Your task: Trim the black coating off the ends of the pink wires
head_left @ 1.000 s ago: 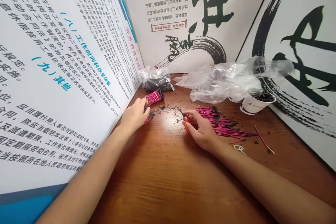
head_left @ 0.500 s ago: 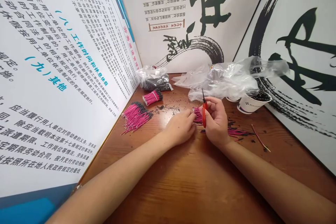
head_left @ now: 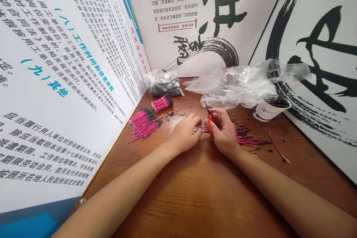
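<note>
Mid-frame, the right hand [head_left: 225,134] grips red snips [head_left: 209,123], blades up. The left hand [head_left: 185,132] curls narrow beside the wires [head_left: 247,139]; whether it holds one, I cannot tell. Fingertips so near the blades risk a nick.

Small factory workstation: wooden table [head_left: 195,193] walled by labour-rule poster boards [head_left: 55,81]; pink wire bundles [head_left: 143,122] and plastic bags [head_left: 240,85] on the table.

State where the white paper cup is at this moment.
In the head view, the paper cup stands far right, beside the calligraphy board, partly under the clear plastic bags, beyond the right hand.
</note>
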A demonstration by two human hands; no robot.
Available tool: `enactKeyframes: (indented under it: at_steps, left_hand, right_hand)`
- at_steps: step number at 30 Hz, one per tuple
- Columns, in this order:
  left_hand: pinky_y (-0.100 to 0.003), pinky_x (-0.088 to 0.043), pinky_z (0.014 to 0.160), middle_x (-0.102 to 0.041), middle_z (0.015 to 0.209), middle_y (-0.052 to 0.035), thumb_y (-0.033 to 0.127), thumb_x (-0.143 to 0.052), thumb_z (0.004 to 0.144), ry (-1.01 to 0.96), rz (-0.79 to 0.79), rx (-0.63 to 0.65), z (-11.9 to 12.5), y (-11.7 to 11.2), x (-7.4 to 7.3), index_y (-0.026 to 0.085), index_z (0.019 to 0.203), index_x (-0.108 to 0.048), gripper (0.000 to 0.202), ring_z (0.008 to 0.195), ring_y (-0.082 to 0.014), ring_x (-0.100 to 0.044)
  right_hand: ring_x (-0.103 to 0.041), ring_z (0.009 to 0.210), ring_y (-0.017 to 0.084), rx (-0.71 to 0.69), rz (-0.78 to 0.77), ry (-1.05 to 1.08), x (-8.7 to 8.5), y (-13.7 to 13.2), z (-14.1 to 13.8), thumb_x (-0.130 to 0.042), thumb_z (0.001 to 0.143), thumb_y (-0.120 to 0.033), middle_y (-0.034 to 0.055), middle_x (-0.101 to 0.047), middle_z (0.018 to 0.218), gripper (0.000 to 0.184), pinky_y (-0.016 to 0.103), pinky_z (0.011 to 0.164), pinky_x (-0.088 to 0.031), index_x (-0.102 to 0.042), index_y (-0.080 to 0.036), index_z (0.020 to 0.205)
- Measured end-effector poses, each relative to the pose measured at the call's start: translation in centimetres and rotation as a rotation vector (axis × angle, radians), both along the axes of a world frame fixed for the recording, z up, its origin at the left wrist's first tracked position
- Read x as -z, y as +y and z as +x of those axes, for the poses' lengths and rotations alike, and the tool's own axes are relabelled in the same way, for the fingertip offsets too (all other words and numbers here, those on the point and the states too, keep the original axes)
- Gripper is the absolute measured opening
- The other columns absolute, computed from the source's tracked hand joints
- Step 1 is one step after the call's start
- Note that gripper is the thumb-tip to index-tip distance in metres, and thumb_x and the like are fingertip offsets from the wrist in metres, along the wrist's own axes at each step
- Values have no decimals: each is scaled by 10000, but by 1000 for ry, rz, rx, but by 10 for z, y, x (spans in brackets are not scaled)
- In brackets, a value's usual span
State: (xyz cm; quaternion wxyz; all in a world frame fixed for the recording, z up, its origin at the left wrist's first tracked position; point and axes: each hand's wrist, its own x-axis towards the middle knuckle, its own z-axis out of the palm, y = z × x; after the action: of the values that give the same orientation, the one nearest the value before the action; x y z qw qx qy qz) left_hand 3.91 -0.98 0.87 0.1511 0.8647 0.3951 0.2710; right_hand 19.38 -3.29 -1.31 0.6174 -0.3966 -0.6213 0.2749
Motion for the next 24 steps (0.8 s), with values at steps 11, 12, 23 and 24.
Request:
enactKeyframes:
  at_steps: [11,12,23,24]
  left_hand:
    - [-268,-335,626,-435,687,25,218,-415,918,-466,-145,-152,-31,0,-4,195,724,-420,195,642,-127,-410]
    - [-268,-336,629,-438,692,24,227,-417,923,-472,-152,-153,-33,0,-3,194,731,-426,195,646,-127,-411]
    - [-284,-379,725,-504,773,-3,224,-416,949,-320,-90,-77,-39,2,10,195,764,-453,191,753,-153,-482]
    - [-285,-381,730,-506,777,-4,218,-414,948,-304,-85,-69,-39,2,10,195,766,-453,187,759,-154,-484]
  right_hand:
    - [-485,657,135,-92,-56,-190,4,-3,0,-542,950,-248,-23,-537,778,215,257,625,-402,-510,-226,1162]
    - [-486,650,134,-98,-63,-176,4,-4,-1,-541,952,-254,-23,-538,774,211,254,615,-401,-507,-226,1159]
    - [-513,581,125,-65,-224,195,-12,-7,-11,-682,848,-388,-37,-561,706,283,239,529,-445,-541,-233,1038]
    - [-526,583,126,-66,-239,211,-13,-7,-11,-691,839,-387,-36,-572,697,286,239,530,-454,-548,-229,1030]
